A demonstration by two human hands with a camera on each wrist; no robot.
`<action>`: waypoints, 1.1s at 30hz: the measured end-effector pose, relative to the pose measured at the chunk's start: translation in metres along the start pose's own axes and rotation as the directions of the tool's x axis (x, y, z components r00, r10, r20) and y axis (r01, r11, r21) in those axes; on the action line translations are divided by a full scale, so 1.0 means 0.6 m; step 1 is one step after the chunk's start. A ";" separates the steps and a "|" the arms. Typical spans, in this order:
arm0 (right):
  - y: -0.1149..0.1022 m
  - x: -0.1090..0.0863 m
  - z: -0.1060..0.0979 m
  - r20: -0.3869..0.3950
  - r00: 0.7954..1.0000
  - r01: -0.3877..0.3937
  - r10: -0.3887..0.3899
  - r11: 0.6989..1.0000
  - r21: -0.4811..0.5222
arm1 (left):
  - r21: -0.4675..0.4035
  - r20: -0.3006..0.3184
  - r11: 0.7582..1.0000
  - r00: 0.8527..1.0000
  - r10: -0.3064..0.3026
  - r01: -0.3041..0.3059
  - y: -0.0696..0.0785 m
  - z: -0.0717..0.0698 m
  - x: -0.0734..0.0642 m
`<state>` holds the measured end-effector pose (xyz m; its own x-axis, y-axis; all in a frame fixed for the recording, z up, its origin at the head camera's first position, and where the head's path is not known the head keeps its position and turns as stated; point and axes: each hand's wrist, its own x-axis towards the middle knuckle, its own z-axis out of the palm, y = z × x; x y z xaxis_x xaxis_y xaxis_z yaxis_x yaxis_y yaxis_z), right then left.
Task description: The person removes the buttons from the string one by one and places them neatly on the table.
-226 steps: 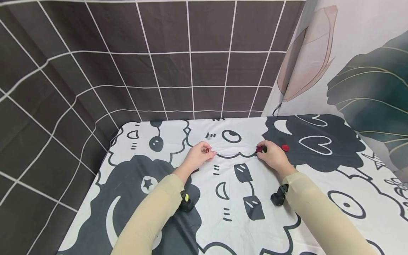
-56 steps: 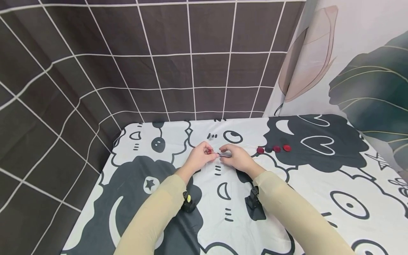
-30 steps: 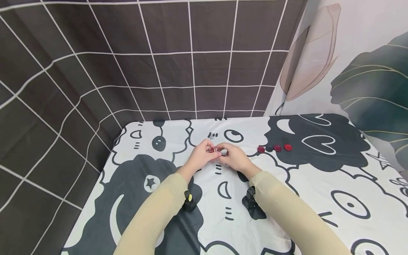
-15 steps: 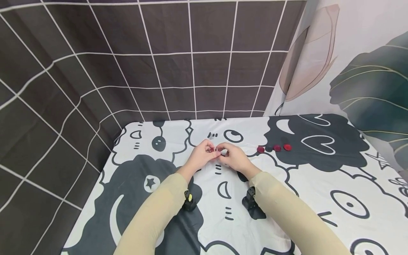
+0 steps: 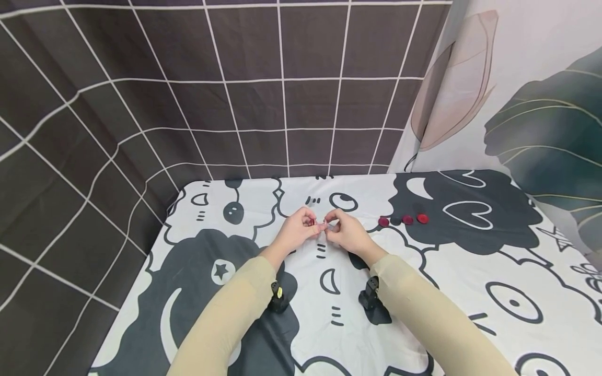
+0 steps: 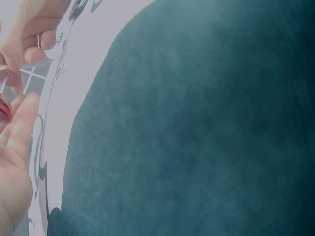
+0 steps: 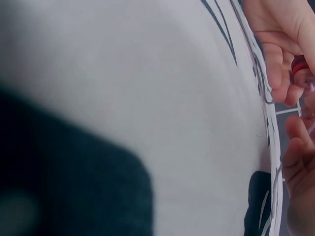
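Note:
Close together over the patterned sheet [image 5: 357, 344], both hands work on small things between their fingertips. My left hand [image 5: 293, 230] holds a few red and dark round discs [image 7: 299, 64], stacked face to face; its fingers partly cover them. Facing it, my right hand [image 5: 348, 232] pinches a thin pale cord [image 7: 312, 88] close to the discs. In the left wrist view the cord runs up from the red discs [image 6: 4, 112] to the right fingertips. Whether it passes through the discs, I cannot tell.
To the right lie several round discs in a row: a dark red disc [image 5: 383, 222], a black disc [image 5: 396, 221], another dark red disc [image 5: 407, 220] and a bright red disc [image 5: 423, 219]. A dark gridded curtain [image 5: 310, 104] hangs behind the sheet and along the left.
My right hand has come from the disc row, where a black and a dark red disc were added, to the left hand. In the last half second the fingertips have drawn slightly apart.

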<state>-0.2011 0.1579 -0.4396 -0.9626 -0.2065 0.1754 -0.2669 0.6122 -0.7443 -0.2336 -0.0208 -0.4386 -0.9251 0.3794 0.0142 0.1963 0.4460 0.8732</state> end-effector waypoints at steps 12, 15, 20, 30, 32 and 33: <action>0.009 -0.004 -0.008 -0.022 0.999 0.032 -0.033 0.999 -0.033 | -0.066 0.003 0.998 1.000 0.000 0.001 -0.004 0.001 0.000; 0.010 -0.005 -0.012 -0.023 0.999 0.032 -0.033 0.999 -0.044 | -0.051 0.001 0.999 1.000 0.001 -0.001 -0.004 0.002 0.001; 0.016 -0.008 -0.017 -0.031 0.999 0.022 -0.024 0.998 -0.066 | -0.030 -0.001 1.000 1.000 0.003 -0.003 -0.001 0.001 -0.001; 0.028 -0.012 -0.030 -0.046 0.999 -0.018 0.015 0.998 -0.055 | -0.029 -0.006 1.000 1.000 -0.001 0.001 -0.001 0.001 -0.002; 0.029 -0.013 -0.032 -0.050 0.999 -0.020 0.017 0.998 -0.056 | -0.026 -0.006 1.000 1.000 -0.003 0.003 -0.002 0.001 -0.001; 0.030 -0.014 -0.033 -0.051 0.999 -0.021 0.018 0.998 -0.052 | -0.025 -0.006 1.000 1.000 -0.004 0.004 -0.002 0.001 -0.001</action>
<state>-0.1988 0.1858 -0.4414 -0.9685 -0.1562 0.1941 -0.2487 0.6553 -0.7133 -0.2330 -0.0211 -0.4401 -0.9278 0.3727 0.0137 0.1845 0.4269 0.8853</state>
